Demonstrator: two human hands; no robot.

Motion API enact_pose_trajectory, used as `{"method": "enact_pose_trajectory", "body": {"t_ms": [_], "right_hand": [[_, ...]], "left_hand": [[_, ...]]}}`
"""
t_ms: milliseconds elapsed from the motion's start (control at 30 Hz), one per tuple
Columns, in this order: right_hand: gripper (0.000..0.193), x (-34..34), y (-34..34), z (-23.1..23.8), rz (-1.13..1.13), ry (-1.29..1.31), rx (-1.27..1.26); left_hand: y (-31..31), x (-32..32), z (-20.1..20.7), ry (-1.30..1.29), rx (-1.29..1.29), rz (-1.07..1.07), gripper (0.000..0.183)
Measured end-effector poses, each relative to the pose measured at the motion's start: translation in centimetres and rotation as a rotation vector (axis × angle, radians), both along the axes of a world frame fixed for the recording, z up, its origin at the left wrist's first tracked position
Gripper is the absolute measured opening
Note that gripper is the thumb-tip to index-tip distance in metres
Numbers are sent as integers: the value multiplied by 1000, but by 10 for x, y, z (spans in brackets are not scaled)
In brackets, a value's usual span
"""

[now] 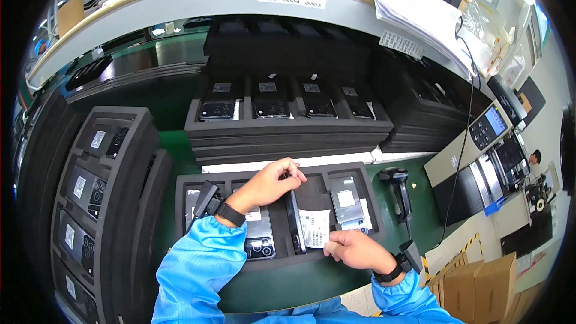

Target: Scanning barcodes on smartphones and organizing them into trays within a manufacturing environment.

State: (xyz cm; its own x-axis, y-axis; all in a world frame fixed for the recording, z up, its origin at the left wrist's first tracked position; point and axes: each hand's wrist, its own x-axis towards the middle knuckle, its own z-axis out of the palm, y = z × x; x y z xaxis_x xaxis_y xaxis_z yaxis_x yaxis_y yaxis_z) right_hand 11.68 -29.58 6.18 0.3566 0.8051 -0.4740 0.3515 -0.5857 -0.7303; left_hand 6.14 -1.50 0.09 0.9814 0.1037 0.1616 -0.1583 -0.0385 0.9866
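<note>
A black foam tray [312,185] with phone-shaped slots lies on the green bench before me. My left hand [271,185] is closed on the upper end of a dark smartphone [294,223], which stands tilted on its long edge over one slot. With thumb and finger, my right hand [358,250] pinches the lower corner of a white printed label sheet [315,227] lying in that slot beside the phone. Left of it, another phone [260,237] rests back up, partly covered by my left forearm. A silver-grey phone [345,199] with a white sticker fills the slot at the right.
Behind stands a stack of foam trays [288,135] holding several phones. More phones sit in a tray stack [105,204] at the left. A barcode scanner [396,189] and a label printer [480,150] stand right. Cardboard boxes [480,288] are lower right. A shelf [204,6] spans above.
</note>
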Motion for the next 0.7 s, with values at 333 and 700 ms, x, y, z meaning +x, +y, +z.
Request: {"method": "enact_pose_trajectory", "body": {"t_ms": [333,700], "right_hand": [[23,30,1,-2,-70,470,-154],[28,12,9,1,-83,83,-146]], "left_hand": [[7,-11,13,43,-43,-12,14],[7,-10,14,28,-27,-2,14]]}}
